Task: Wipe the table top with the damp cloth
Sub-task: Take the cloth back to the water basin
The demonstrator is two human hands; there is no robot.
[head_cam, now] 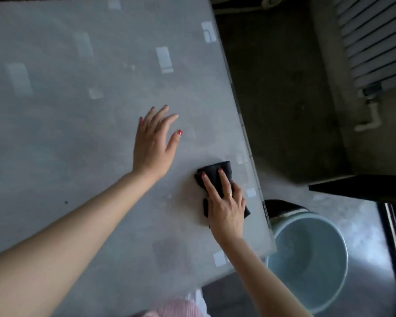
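Note:
A grey glossy table top [78, 133] fills most of the view. A dark folded cloth [215, 171] lies flat on it near the right edge. My right hand [226, 202] presses down on the cloth with fingers spread over it, a ring on one finger. My left hand [153, 143] rests flat on the table to the left of the cloth and farther from me, fingers apart and holding nothing.
A pale blue bucket [343, 259] stands on the floor just past the table's right edge. A white radiator [375, 42] and pipe are on the far right wall. A dark ledge [364, 186] juts in at right.

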